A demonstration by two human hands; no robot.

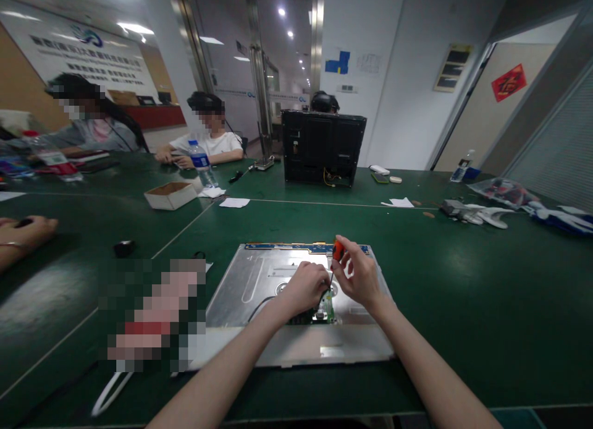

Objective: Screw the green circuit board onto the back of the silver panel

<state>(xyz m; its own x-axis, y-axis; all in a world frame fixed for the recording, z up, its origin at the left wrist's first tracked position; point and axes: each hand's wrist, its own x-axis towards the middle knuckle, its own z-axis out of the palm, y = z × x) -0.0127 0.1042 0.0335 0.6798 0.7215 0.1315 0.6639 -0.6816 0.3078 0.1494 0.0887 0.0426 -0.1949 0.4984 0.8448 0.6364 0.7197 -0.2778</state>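
A silvery metal panel [259, 299], like the back of a flat screen, lies on the green table before me. Along its far edge runs a blue circuit strip [278, 248]. My right hand [359, 274] grips a screwdriver [338, 250] by its orange-red handle, the thin shaft pointing down at the panel. Beside the shaft, my left hand [306, 287] is closed with its fingers bent down over a green circuit board [328, 308]. What those fingers hold, if anything, is hidden. A dark cable [260, 306] curves out to the left of the board.
At the far side stands a black monitor casing [324, 148]. An open white box [171, 196] and a water bottle [200, 163] are at back left. A blurred-out pinkish item [152, 311] lies left of the panel. Gloves [482, 214] lie at right. Other people sit around the table.
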